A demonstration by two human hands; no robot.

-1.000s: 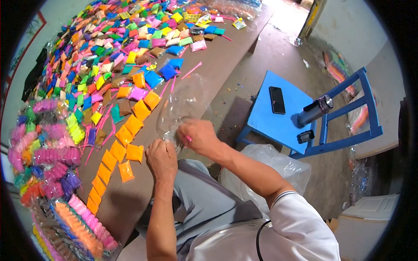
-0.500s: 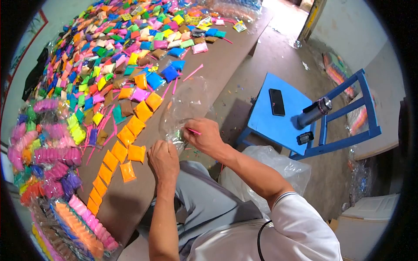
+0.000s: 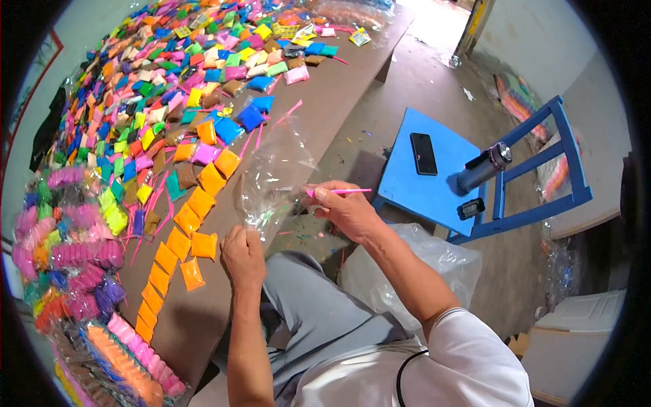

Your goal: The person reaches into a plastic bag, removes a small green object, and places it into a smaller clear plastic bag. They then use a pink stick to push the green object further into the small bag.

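Note:
A clear plastic bag (image 3: 274, 166) hangs puffed out over the table's edge, in front of both hands. My left hand (image 3: 244, 254) rests at the edge with its fingers closed on the near end of the bag. My right hand (image 3: 342, 214) pinches a thin pink plastic stick (image 3: 351, 190) between thumb and fingers, beside the bag's right side. On the table left of the bag lie flat orange packets (image 3: 178, 243), most in a slanting row and a couple beside it. Another pink stick (image 3: 290, 110) pokes out past the bag's far end.
A large heap of small colourful packets (image 3: 196, 68) covers the far table (image 3: 339, 102). Bundled packets (image 3: 88, 254) are stacked at left. On my right, a blue chair (image 3: 407, 149) carries a phone (image 3: 424, 154), a flask (image 3: 485, 166) and a small black object (image 3: 471, 208). A plastic sack (image 3: 420, 264) lies below.
My right hand has moved right and turned, so the pink stick now points out to the right. The bag stands wider and fuller. My left hand stays at its end.

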